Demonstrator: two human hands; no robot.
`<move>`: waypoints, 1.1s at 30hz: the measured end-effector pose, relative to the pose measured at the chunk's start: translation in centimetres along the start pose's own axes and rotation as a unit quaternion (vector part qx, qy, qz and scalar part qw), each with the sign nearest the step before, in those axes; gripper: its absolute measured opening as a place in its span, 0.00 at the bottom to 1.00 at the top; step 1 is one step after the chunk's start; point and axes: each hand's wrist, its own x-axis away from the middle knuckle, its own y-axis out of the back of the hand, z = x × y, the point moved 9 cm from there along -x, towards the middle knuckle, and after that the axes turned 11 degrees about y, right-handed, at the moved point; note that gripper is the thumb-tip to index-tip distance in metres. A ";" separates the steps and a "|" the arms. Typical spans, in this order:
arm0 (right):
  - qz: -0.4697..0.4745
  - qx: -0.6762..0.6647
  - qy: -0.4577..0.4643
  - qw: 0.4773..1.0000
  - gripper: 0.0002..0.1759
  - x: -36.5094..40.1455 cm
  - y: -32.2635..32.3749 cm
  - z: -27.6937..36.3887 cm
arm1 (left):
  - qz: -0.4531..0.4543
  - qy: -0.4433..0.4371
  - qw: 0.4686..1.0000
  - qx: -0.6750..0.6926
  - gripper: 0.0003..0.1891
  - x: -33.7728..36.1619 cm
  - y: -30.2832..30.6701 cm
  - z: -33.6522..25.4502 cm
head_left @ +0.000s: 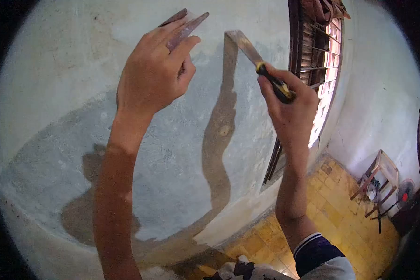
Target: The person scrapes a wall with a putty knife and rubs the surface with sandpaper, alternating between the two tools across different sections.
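Observation:
My right hand point(291, 100) is closed round the black-and-yellow handle of a putty knife point(247, 48). Its metal blade points up and left, with the tip at or very near the wall point(172, 154); contact is hard to judge. My left hand point(156, 70), raised at upper left, grips a flat, smeared purplish-grey piece point(187, 31) between its fingers. Part of that piece is hidden by the fingers, and its kind does not show. A large darker grey-blue patch covers the wall behind both hands, with paler surface around it. Shadows of my arms fall across it.
A louvred window point(319, 70) with a dark frame is just right of my right hand, cloth hanging at its top. Below lies a yellow tiled floor point(331, 200). A wooden stool point(380, 172) and a fan point(405, 191) stand by the right wall.

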 end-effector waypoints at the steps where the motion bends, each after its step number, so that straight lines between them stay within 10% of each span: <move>1: -0.005 0.010 0.007 1.000 0.13 0.1 0.1 0.3 | 0.000 -0.001 1.000 0.001 0.16 0.0 0.0 -0.1; 33: 0.021 0.014 0.002 1.000 0.15 0.1 1.7 0.4 | 0.006 -0.005 1.000 0.018 0.17 0.2 0.0 -0.2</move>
